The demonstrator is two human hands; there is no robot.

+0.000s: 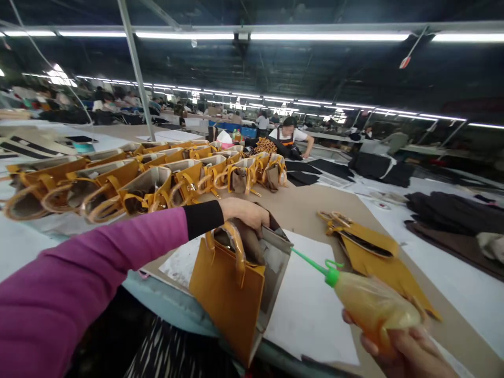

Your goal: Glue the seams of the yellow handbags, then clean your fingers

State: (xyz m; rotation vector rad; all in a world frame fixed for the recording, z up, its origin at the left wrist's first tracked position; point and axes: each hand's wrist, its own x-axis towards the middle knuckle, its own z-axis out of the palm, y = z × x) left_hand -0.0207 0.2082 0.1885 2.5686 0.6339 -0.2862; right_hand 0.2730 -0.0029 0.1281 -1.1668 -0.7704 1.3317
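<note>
A mustard-yellow handbag [226,283] stands tilted at the table's near edge, its grey-lined side turned to the right. My left hand [248,214] reaches over its handles and grips the bag's upper rim, fingers partly hidden behind the edge and brown lining. In my right hand [405,341] is a soft squeeze bottle [374,304] of yellowish glue-like liquid, held almost level. Its long green nozzle points left, with the tip at the bag's upper right edge; whether it touches, I cannot tell. White paper [311,315] lies under the bag.
Rows of similar yellow bags [149,181] stand at the back left. A flat yellow bag piece with handles [374,257] lies to the right. Dark fabric [452,220] is piled at far right. Across the table a co-worker [289,137] leans over black pieces [334,169].
</note>
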